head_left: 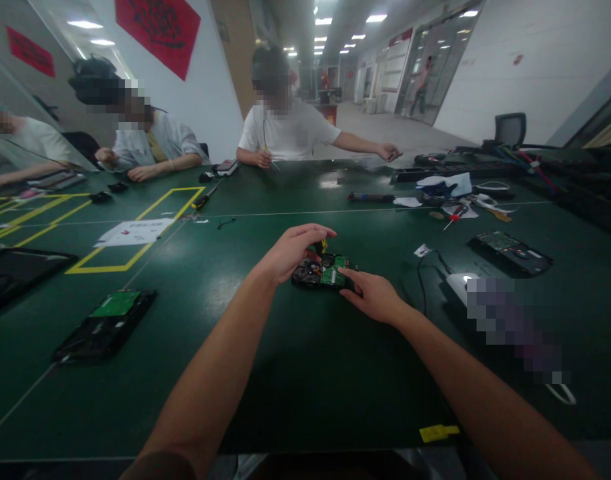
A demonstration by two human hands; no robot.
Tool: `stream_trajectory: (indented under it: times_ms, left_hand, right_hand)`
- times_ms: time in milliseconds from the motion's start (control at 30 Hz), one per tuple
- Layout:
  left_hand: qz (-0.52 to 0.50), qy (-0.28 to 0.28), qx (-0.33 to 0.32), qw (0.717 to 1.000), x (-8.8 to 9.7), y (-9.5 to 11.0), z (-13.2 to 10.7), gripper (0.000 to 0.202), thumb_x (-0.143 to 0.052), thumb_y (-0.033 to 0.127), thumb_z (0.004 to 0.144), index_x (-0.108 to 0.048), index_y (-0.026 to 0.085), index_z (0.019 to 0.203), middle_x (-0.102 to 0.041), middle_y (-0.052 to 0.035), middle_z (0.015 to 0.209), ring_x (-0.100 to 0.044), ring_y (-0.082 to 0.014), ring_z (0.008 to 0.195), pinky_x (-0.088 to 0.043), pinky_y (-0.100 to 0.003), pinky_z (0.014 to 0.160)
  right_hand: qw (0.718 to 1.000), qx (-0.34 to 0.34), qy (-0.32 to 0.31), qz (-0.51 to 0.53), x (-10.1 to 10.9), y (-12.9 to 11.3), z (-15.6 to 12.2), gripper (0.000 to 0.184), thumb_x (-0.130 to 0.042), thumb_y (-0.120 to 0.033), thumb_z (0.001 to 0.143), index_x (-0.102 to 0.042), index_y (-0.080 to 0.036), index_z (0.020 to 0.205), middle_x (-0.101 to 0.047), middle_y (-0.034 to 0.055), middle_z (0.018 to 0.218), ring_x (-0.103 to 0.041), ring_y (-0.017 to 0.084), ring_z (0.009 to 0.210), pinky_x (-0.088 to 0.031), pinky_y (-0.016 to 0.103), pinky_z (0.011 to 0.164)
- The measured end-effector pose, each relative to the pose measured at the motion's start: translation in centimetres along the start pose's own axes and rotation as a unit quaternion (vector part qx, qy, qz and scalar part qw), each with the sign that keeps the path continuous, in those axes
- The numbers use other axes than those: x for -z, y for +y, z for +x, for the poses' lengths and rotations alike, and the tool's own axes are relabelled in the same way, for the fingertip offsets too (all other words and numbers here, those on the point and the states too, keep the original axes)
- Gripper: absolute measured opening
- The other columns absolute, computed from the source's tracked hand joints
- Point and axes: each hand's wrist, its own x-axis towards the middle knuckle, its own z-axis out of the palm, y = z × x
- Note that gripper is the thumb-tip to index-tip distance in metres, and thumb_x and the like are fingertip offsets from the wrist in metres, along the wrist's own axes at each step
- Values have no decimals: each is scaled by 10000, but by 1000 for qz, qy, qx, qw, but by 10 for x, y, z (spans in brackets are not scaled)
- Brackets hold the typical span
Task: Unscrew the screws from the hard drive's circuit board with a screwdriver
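In front of me on the green table lies a hard drive [330,272] with its green circuit board facing up. My left hand [298,250] is above its left side, fingers closed round a short yellow-and-black screwdriver [324,245]. The screwdriver stands roughly upright over the drive; its tip is too small to make out. My right hand [373,293] grips the drive's right edge, index finger on the board and thumb along the near side.
Another hard drive [510,252] lies to the right, and one more drive [108,323] to the left. A blurred device with a cable [421,287] is near my right arm. Paper [135,232] lies inside yellow tape. Across the table, a person [290,127] holds a thin tool.
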Motion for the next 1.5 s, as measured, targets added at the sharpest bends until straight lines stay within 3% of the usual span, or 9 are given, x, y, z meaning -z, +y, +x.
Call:
stream_trajectory:
  times_ms: [133,333,633,800,967,1267,1500]
  left_hand:
    - [-34,-5,11,999,2,-1,1,188,-638,307,882,-709,183,1003,-691,-77,936,-623,-183,883,-468,-261,633]
    - [-86,-2,28,996,-1,2,0,127,-594,266,884,-637,177,964,-738,-112,938,-672,-205,869,-478,-278,625]
    - [-17,-4,0,1000,4,5,-1,210,-564,271,874,-740,158,892,-669,-106,976,-598,-193,917,-454,-255,594]
    - [-73,-6,18,997,4,3,0,194,-556,274,887,-692,162,968,-691,-104,909,-631,-198,844,-480,-278,603]
    - [-97,-9,13,995,1,1,0,187,-576,305,911,-672,145,920,-687,-109,930,-649,-216,931,-541,-318,696]
    - [-28,-6,1,1000,1,0,-1,188,-688,332,876,-746,154,892,-676,-85,1009,-597,-173,920,-468,-251,645]
    - [-44,-62,20,997,-2,1,-3,233,-656,364,915,-727,158,998,-688,-81,949,-628,-165,847,-466,-251,615]
  right_hand:
    - [1000,3,5,2,-2,2,0,532,-588,-436,1002,-506,-267,1500,-683,26,913,-584,170,731,-321,283,622]
    - [1000,1,7,-3,-3,2,1,520,-593,-436,1003,-512,-270,1489,-685,24,910,-583,165,725,-319,280,624]
    - [1000,0,7,5,-4,3,0,523,-587,-433,1005,-512,-266,1495,-679,24,903,-581,167,725,-322,283,618]
    - [1000,6,7,3,-3,4,0,520,-582,-438,1010,-506,-272,1497,-675,20,907,-576,165,719,-320,282,616]
    - [1000,5,4,-1,-2,3,0,518,-577,-438,1012,-506,-273,1498,-677,24,917,-580,168,728,-320,283,614]
    - [1000,-2,5,0,-1,-1,0,531,-588,-418,1005,-511,-244,1501,-685,27,889,-586,169,719,-321,289,624]
    - [1000,-6,5,-1,1,-2,0,529,-596,-428,1001,-517,-256,1495,-686,25,895,-583,169,718,-312,286,610]
